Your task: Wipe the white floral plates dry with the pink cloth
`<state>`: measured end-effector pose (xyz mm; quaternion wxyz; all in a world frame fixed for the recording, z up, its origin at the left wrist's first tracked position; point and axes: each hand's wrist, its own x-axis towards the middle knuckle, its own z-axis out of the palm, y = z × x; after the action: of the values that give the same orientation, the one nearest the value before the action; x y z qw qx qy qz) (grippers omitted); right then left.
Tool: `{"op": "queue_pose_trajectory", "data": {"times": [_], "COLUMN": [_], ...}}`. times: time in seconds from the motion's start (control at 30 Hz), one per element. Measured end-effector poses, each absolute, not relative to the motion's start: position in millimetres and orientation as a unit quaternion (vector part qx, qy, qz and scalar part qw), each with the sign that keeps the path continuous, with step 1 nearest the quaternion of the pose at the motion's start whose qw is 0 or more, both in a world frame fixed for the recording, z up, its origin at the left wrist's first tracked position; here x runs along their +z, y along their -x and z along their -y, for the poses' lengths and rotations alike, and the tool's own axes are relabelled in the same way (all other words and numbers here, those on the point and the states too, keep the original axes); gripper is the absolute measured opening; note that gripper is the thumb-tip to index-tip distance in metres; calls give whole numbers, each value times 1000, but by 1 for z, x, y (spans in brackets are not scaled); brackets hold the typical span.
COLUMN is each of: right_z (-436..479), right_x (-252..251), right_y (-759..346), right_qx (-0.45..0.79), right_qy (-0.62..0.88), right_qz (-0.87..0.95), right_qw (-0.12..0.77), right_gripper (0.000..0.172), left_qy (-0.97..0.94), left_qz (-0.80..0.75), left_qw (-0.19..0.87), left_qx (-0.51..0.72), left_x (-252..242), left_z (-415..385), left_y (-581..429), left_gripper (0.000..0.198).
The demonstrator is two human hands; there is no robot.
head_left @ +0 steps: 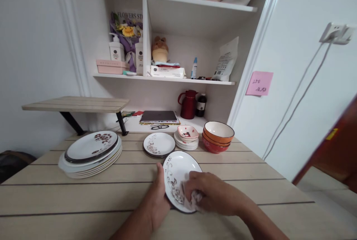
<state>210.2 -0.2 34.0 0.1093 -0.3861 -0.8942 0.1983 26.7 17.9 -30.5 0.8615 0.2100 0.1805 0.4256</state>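
Observation:
A white plate with a dark rim and brown flower pattern (178, 169) is tilted up above the table in front of me. My left hand (158, 195) grips its left edge, thumb up along the rim and the other fingers hidden behind it. Bunched in my right hand (214, 191) is a crumpled white tissue (191, 197), pressed against the lower right of the plate's face. Just behind stands a short stack of similar small plates (159, 144). I cannot tell whether the tissue is paper or cloth.
At left sits a stack of larger plates (92, 150), near a raised wooden shelf (75, 103). Small dishes (187, 136) and stacked bowls (218, 136) stand back right. Behind them are a laptop (158, 116), glasses (159, 127), a red jug (188, 105) and a dark bottle (201, 105).

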Motion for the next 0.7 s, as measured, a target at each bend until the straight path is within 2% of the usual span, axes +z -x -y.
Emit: {"op": "queue_pose_trajectory", "data": {"times": [0.07,0.17,0.27,0.53,0.7], "right_z": [1,-11,-29,-44,-41], "right_x": [26,13,6,3,1], "right_y": [-196,-178,-174,-195,-178], "right_qx": [224,193,118,38,73], "right_qy": [371,398,452,582,525], "right_qz": [885,861,832,756,769], "right_qw": [169,249,300,298,357], "right_gripper": [43,50,44,26,32], "left_qy": [-210,-208,-208,-222,-217], "left_qz": [-183,-185,-178,-186,-209], "left_qw": [861,860,852,850,846], "left_qx": [426,428,445,440,441], "left_x": [-28,-25,-28,-40,-33], "left_z": [-16,-15,-17,-20,-17], "left_y": [-26,-26,-27,-26,-28], "left_gripper": [77,77,73,72,74]}}
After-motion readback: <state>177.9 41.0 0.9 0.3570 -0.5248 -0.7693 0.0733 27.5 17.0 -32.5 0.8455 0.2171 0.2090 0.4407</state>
